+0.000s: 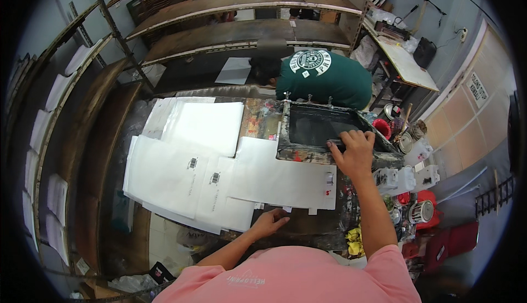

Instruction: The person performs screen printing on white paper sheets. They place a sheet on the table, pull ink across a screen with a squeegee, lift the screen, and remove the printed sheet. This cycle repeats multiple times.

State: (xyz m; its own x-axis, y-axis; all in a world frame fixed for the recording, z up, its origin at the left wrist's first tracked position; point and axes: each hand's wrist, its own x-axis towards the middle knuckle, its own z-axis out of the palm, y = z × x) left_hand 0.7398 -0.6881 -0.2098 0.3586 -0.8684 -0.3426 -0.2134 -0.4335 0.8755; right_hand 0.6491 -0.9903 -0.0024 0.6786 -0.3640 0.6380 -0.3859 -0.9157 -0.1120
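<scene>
A dark screen-printing frame (315,153) lies at the right of the worktable, its mesh smeared with black. My right hand (354,152) is over its near bar, fingers curled across the edge and thumb to the left; what lies under the palm is hidden. Left of the frame's near edge, a white printed sheet (285,174) lies flat, small tabs along its lower border. My left hand (269,224) is at this border with fingers stretched out and holds nothing visible. Overlapping stacks of white sheets (164,171) cover the table's left side.
Across the table a person in a green shirt (326,80) bends over. Paint cans (421,212) and plastic bottles (406,179) crowd the right edge, by a crumpled yellow cloth (355,242). Shelves (247,36) stand behind, and a rack (104,110) with papers is at left.
</scene>
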